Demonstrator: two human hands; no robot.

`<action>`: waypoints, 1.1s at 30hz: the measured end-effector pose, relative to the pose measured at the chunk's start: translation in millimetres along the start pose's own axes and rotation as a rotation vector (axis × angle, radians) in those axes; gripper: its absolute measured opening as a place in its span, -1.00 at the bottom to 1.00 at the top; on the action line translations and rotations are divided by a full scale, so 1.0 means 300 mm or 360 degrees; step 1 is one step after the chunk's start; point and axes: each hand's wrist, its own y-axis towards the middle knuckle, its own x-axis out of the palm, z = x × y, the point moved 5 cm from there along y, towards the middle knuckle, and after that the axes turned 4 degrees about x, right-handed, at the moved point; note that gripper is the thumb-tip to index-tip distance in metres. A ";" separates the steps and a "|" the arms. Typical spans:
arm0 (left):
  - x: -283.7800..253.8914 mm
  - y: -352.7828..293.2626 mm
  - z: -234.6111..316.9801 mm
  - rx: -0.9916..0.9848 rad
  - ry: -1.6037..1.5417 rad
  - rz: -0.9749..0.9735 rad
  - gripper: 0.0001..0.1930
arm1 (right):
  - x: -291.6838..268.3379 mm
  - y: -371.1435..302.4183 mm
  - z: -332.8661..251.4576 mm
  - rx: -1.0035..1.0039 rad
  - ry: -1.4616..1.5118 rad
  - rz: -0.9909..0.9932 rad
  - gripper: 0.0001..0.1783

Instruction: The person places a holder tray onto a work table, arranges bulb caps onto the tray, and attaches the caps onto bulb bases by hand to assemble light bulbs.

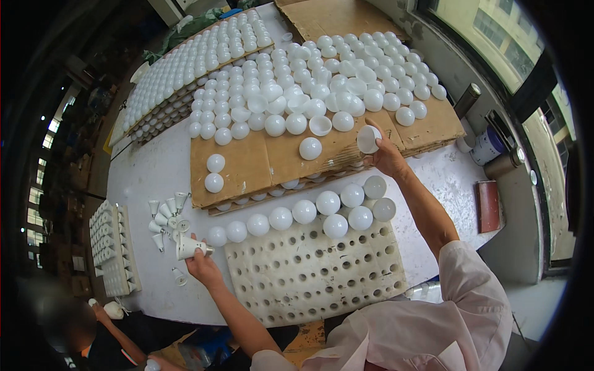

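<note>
My left hand [203, 267] is closed around a white light bulb base [189, 247], its wide end toward the left and its metal screw cap toward the right. Beside it on the table lie several loose bulb bases [167, 216]. Farther to the right, my right hand [390, 159] grips a white bulb cover [367, 140], its hollow side partly showing, above the edge of the cardboard. Between my arms is a pale board with rows of holes [303, 272]. Two rows of round white bulbs [304, 211] stand along its far edge.
Many white covers [284, 80] crowd the stacked cardboard [247, 161], with another stacked tray of domes [192, 62] at far left. A rack of bulb bases [111, 247] stands left. Flasks [504, 162], a tub [487, 146] and a red box [487, 206] are right. Another person's arm [117, 331] shows lower left.
</note>
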 end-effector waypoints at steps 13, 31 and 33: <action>0.645 -0.933 -0.039 -0.1293 -0.0319 -0.1479 -0.64 | 0.214 -0.583 0.075 0.0377 -0.0742 -0.0437 -0.11; 0.631 -1.050 0.049 -0.1207 0.0446 -0.1820 -0.64 | 0.272 -0.802 0.064 -0.0023 -0.1598 -0.0848 -0.12; 0.618 -1.055 0.038 -0.1155 0.0557 -0.1853 -0.64 | 0.281 -0.809 0.065 0.0003 -0.1637 -0.0868 -0.12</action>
